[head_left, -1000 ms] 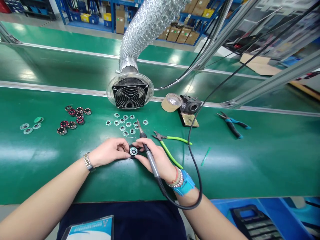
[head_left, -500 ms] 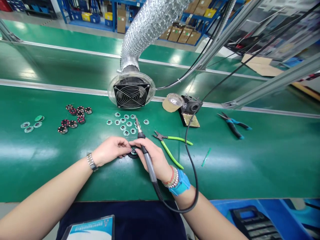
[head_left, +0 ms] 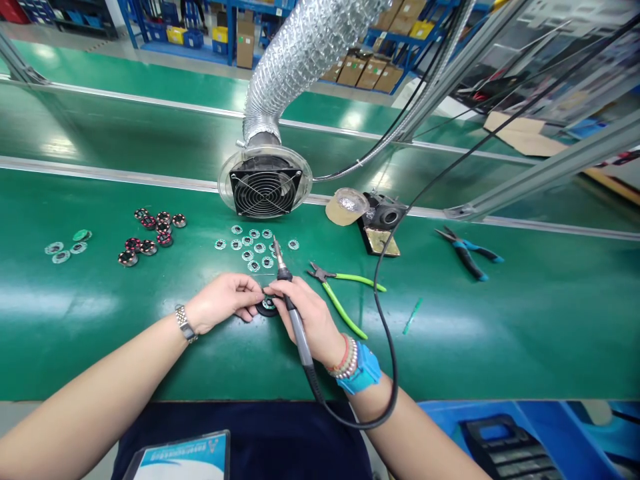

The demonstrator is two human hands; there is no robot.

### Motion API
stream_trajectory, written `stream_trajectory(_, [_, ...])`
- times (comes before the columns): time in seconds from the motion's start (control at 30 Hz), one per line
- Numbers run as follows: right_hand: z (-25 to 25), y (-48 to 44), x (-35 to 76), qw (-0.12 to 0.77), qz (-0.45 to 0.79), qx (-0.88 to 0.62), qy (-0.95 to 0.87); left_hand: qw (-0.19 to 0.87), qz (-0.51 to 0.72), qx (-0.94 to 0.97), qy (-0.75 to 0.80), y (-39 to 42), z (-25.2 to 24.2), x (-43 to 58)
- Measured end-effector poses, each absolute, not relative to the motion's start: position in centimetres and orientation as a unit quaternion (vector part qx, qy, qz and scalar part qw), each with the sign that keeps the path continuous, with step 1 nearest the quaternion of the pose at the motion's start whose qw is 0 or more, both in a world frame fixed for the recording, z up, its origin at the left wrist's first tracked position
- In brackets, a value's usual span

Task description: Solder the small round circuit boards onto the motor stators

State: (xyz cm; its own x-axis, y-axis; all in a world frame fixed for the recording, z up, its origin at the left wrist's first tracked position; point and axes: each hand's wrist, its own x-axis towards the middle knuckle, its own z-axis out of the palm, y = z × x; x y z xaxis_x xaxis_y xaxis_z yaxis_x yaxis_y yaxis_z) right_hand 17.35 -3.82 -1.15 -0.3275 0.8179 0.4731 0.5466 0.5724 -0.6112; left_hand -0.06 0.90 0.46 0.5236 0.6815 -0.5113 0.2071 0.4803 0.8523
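A small round circuit board [head_left: 269, 303] sits in a black round holder [head_left: 267, 312] on the green bench. My left hand [head_left: 225, 298] is closed at the holder's left side, its fingertips pinched at the edge; what they grip is too small to make out. My right hand [head_left: 311, 317] holds a soldering iron [head_left: 299, 327], tip pointing up and away, while its thumb and forefinger touch the holder's upper right edge. Beyond the hands lie several round boards [head_left: 259, 248]. Green-handled cutters [head_left: 340, 307] lie open right of my right hand.
Several copper-wound coils [head_left: 149, 247] and a few loose boards [head_left: 61, 257] are at the left. A fan [head_left: 266, 192] hangs behind the boards. A tape roll [head_left: 345, 207], iron stand [head_left: 383, 227] and blue pliers [head_left: 466, 253] lie right. The iron's cable [head_left: 383, 300] loops beside my right arm.
The fingertips of both hands have shifted slightly at the holder's upper edge, and more of the round board shows. The soldering iron stays in my right hand.
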Motion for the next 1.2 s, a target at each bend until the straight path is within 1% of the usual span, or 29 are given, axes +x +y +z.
stream_trajectory(0.17, [-0.9, -4.2, 16.9, 0.384, 0.145, -0.419, -0.81, 0.756, 0.172, 0.446, 0.446, 0.4, 0.3, 0.1])
stream_trajectory(0.27, [-0.3, -4.3, 17.1, 0.379, 0.106, -0.425, -0.815, 0.758, 0.187, 0.428, 0.455, 0.1, 0.3, 0.4])
stream_trajectory(0.37, [0.5, -3.1, 19.3, 0.366, 0.037, -0.48, -0.796, 0.755, 0.18, 0.431, 0.46, 0.1, 0.3, 0.4])
stream_trajectory(0.5, [0.9, 1.3, 25.3, 0.345, -0.071, -0.597, -0.721, 0.754, 0.173, 0.446, 0.45, 0.2, 0.1, 0.2])
stream_trajectory(0.53, [0.8, 2.4, 26.6, 0.335, -0.08, -0.617, -0.708, 0.754, 0.175, 0.446, 0.449, 0.2, 0.1, 0.2])
stream_trajectory(0.67, [0.8, 3.7, 27.8, 0.324, -0.042, -0.606, -0.725, 0.761, 0.184, 0.424, 0.455, 0.2, 0.2, 0.1])
stream_trajectory(0.73, [1.2, 2.2, 25.9, 0.346, -0.024, -0.589, -0.73, 0.763, 0.185, 0.415, 0.46, 0.2, 0.3, 0.2])
stream_trajectory(0.8, [1.9, 0.0, 23.4, 0.401, 0.037, -0.548, -0.733, 0.763, 0.185, 0.411, 0.463, 0.2, 0.3, 0.3])
stream_trajectory(0.87, [2.5, -2.0, 21.4, 0.407, 0.066, -0.515, -0.752, 0.764, 0.184, 0.411, 0.462, 0.1, 0.3, 0.3])
stream_trajectory(0.97, [2.8, -3.8, 20.1, 0.425, 0.062, -0.477, -0.767, 0.756, 0.181, 0.426, 0.462, 0.1, 0.3, 0.3])
stream_trajectory(1.1, [2.8, -4.8, 20.1, 0.473, 0.089, -0.479, -0.734, 0.725, 0.163, 0.471, 0.475, 0.2, 0.5, 0.1])
stream_trajectory(1.2, [2.8, -5.4, 20.1, 0.487, 0.134, -0.492, -0.709, 0.71, 0.137, 0.494, 0.482, 0.3, 0.8, 0.0])
